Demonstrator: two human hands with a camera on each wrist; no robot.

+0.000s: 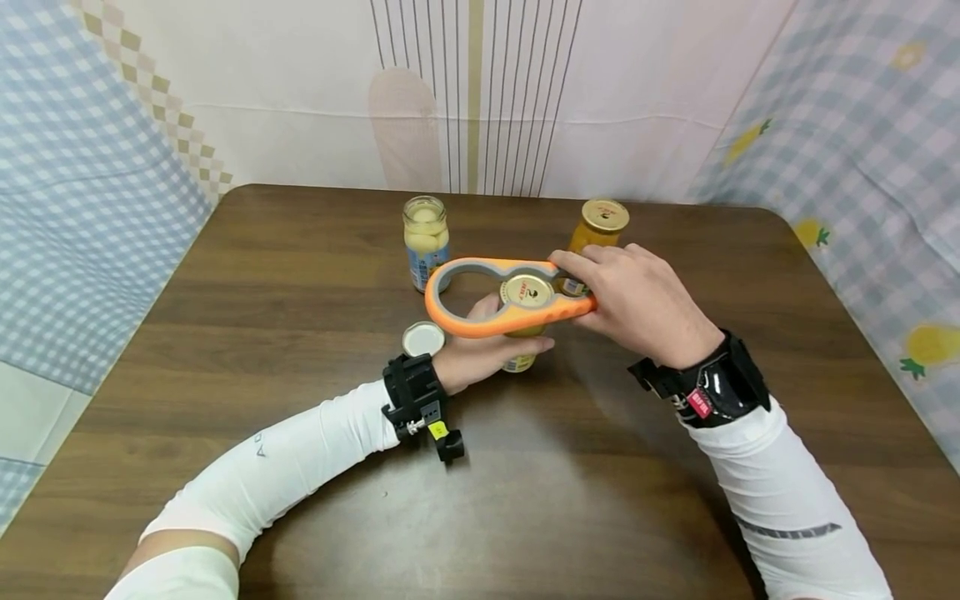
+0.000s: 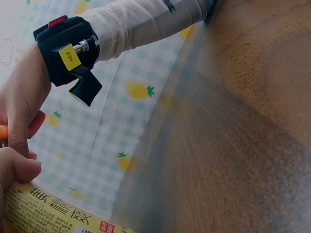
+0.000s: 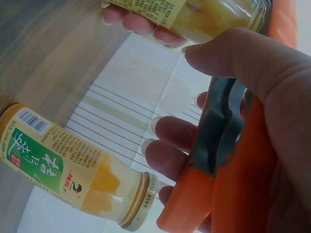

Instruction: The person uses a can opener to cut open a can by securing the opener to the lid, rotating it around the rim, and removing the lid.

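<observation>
My left hand (image 1: 474,358) grips a glass jar (image 1: 519,364) with a gold lid and a yellow label, its fingers and thumb around the body. In the right wrist view pale yellow fruit shows through this jar's glass (image 3: 206,22). An orange and grey jar opener (image 1: 442,321) lies level over the jar, with the lid inside its loop. My right hand (image 1: 641,300) holds the opener's handle end, thumb and fingers wrapped around it. The left wrist view shows the yellow printed label (image 2: 58,208) beneath the left fingers.
An uncapped jar (image 1: 426,237) of pale round pieces stands at the back, left of the opener. A loose white lid (image 1: 423,339) lies near the left wrist. Behind the right hand stands a capped jar (image 1: 604,217) of orange fruit. Patterned cloth (image 1: 300,92) hangs beyond the table's rear edge.
</observation>
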